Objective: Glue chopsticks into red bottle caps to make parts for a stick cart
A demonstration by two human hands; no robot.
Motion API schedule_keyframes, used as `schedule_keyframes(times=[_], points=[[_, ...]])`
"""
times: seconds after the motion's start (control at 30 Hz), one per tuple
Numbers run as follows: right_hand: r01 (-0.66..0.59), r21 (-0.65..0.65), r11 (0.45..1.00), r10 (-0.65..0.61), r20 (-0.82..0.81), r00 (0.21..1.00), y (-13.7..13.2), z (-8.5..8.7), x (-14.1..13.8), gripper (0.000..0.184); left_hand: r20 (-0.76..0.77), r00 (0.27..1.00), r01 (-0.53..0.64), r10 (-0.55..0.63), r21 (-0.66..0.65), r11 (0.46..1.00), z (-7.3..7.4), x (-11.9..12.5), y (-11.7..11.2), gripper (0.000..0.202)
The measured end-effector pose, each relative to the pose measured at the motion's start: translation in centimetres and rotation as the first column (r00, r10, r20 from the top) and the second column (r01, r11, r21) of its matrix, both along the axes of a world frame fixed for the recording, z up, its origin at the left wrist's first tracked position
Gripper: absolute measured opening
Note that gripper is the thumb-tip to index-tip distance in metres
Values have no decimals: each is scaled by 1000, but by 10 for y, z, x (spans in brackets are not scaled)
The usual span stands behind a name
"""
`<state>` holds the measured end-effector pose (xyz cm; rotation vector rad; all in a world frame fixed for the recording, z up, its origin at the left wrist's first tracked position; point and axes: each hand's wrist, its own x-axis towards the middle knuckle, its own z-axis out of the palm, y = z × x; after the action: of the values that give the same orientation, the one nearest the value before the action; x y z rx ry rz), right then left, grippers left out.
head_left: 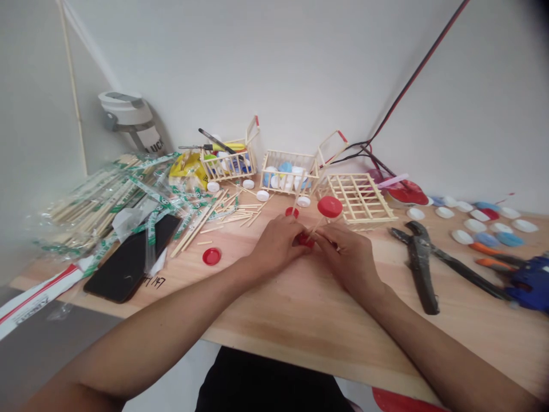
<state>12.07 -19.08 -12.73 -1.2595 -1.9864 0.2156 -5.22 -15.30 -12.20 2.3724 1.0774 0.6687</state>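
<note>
My left hand [278, 243] is closed at the middle of the table, its fingers around a red bottle cap [305, 239] that they partly hide. Close against it, my right hand [349, 252] pinches a thin wooden stick [316, 228] at that cap. A larger red cap [330, 206] sits at the stick's upper end. Just past my left fingers another red cap [292, 212] shows, with a stick rising from it. One loose red cap [211, 256] lies left of my left hand.
Behind my hands stand two small stick carts [229, 166] [289, 171] with caps inside, and a stick frame [360, 197]. Cut sticks [240, 216], packaged chopsticks [98, 191] and a phone [131, 260] lie left. Pliers [421, 266], a blue tool [529, 283] and loose caps [476, 225] lie right.
</note>
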Motion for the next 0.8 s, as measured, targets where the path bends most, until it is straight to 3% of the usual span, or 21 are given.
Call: schedule_keyframes(times=[0.8], points=[[-5, 17, 1000, 5, -9, 1000, 1, -1, 0, 18, 20, 1000, 1, -1, -8, 1000, -1, 0, -1, 14]])
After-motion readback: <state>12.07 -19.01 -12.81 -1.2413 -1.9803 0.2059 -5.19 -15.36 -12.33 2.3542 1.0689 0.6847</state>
